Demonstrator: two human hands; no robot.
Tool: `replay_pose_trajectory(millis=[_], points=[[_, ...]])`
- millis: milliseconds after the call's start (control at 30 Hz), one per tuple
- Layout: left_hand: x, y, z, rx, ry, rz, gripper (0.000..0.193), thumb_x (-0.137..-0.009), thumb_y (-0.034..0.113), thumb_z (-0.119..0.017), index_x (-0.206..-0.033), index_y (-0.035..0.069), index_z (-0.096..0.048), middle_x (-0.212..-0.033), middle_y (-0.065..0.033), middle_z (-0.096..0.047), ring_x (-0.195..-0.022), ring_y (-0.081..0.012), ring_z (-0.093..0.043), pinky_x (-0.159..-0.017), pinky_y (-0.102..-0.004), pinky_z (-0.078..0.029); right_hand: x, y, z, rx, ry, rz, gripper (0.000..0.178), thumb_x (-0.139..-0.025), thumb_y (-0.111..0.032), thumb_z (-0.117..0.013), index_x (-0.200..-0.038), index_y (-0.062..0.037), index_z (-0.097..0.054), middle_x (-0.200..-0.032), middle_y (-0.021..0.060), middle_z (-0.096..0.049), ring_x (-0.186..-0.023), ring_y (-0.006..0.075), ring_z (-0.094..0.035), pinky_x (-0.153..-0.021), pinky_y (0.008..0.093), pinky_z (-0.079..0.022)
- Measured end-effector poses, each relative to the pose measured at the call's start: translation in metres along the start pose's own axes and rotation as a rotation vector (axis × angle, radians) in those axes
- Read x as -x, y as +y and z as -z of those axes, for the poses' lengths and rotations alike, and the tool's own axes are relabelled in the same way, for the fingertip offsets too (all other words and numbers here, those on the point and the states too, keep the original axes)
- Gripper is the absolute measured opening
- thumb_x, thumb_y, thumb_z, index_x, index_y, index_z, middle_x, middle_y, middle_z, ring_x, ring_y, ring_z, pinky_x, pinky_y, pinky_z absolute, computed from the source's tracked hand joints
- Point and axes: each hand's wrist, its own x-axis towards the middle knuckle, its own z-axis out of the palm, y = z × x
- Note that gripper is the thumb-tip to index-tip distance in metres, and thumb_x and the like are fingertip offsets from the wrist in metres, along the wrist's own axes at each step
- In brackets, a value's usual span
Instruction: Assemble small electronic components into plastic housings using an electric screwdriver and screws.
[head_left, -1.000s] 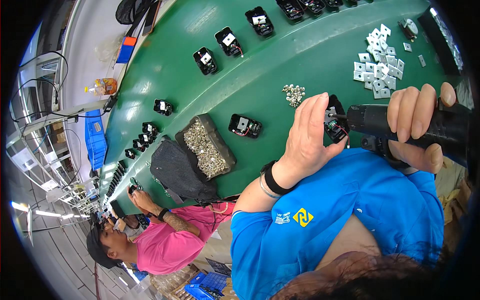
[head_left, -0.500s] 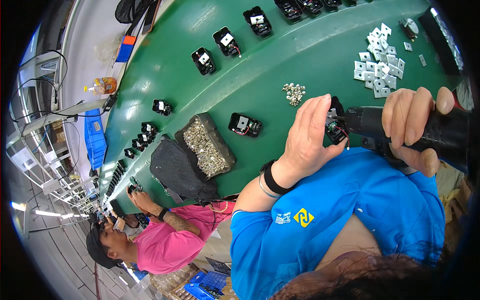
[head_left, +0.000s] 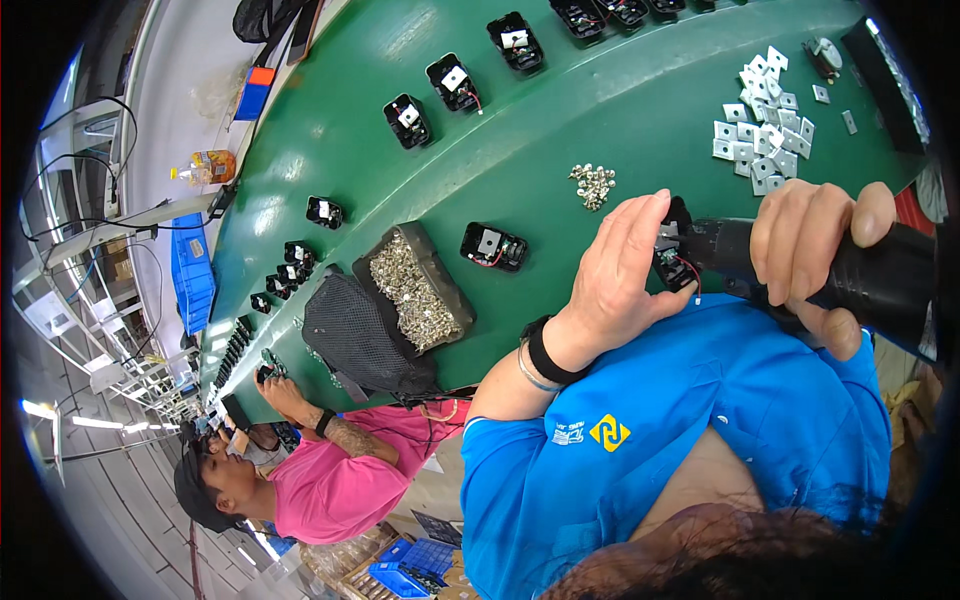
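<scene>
My left hand (head_left: 618, 262) grips a small black plastic housing (head_left: 668, 268) between thumb and fingers, near the table edge at my chest. Inside it a green circuit board and a red wire show in part. In my right hand (head_left: 815, 245) is a black power screwdriver (head_left: 893, 272), lying nearly level with its nose against the housing. The driver's tip and any screw under it are too dark to make out. Just beyond my left hand is a small pile of screws (head_left: 594, 186). Square metal plates with holes (head_left: 765, 135) lie heaped to the right.
A dark tray of screws (head_left: 438, 310) and a black mesh bag (head_left: 352, 335) stand to the left. Another housing (head_left: 493, 247) sits beside the tray; more housings (head_left: 407, 120) line the green table (head_left: 560, 120). A co-worker in pink (head_left: 345, 480) works farther left.
My right hand and the screwdriver have shifted slightly leftward, and the driver's tilt has changed a little. My left hand keeps its grip on the housing.
</scene>
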Motion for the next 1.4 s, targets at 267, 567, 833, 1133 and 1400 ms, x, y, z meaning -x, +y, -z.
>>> replay_pose_trajectory(millis=[267, 567, 833, 1133, 1400], points=[[-0.006, 0.002, 0.035, -0.119, -0.080, -0.059, 0.071, -0.049, 0.014, -0.074, -0.111, -0.001, -0.043, -0.104, -0.0154, -0.049, -0.094, -0.0318, -0.049, -0.082, -0.0374, -0.039, -0.003, -0.001, -0.010, -0.130, 0.229, 0.261, 0.066, -0.063, -0.019, -0.072, -0.113, -0.0075, -0.029, -0.073, 0.0015, -0.051, -0.056, 0.0118, -0.053, -0.050, 0.0207, -0.042], [-0.019, -0.157, 0.195, -0.976, 0.112, 0.552, 0.068, -0.054, 0.013, -0.072, -0.109, -0.004, -0.036, -0.106, -0.0225, -0.041, -0.097, -0.0349, -0.043, -0.085, -0.0384, -0.036, 0.015, -0.013, 0.003, -0.101, 0.497, 0.102, 0.046, -0.065, -0.024, -0.060, -0.103, -0.0061, -0.041, -0.068, -0.0027, -0.042, -0.056, 0.0056, -0.041, -0.055, 0.0180, -0.032], [-0.026, -0.093, 0.164, -1.108, -0.119, 0.282, 0.041, -0.061, 0.007, -0.062, -0.099, 0.001, -0.047, -0.096, -0.0144, -0.051, -0.092, -0.0306, -0.047, -0.076, -0.0388, -0.039, 0.018, -0.004, 0.011, -0.024, 0.369, 0.116, 0.060, -0.069, -0.027, -0.060, -0.115, -0.0058, -0.028, -0.074, 0.0012, -0.044, -0.059, 0.0088, -0.045, -0.057, 0.0220, -0.037], [0.019, -0.044, 0.023, -0.442, -0.111, 0.358, 0.018, -0.066, 0.008, -0.062, -0.083, 0.005, -0.057, -0.080, -0.0077, -0.055, -0.074, -0.0253, -0.052, -0.065, -0.0339, -0.043, 0.016, 0.000, 0.008, -0.107, 0.332, 0.049, 0.060, -0.072, -0.025, -0.058, -0.119, -0.0059, -0.026, -0.074, 0.0021, -0.044, -0.061, 0.0109, -0.046, -0.058, 0.0244, -0.037], [0.020, -0.055, 0.017, -0.505, -0.184, 0.360, 0.010, -0.067, 0.006, -0.060, -0.077, 0.004, -0.056, -0.074, -0.0096, -0.052, -0.072, -0.0272, -0.051, -0.062, -0.0347, -0.043, 0.021, -0.007, 0.005, -0.050, 0.358, 0.058, 0.060, -0.070, -0.026, -0.059, -0.117, -0.0069, -0.027, -0.073, 0.0027, -0.045, -0.061, 0.0113, -0.047, -0.058, 0.0249, -0.038]])
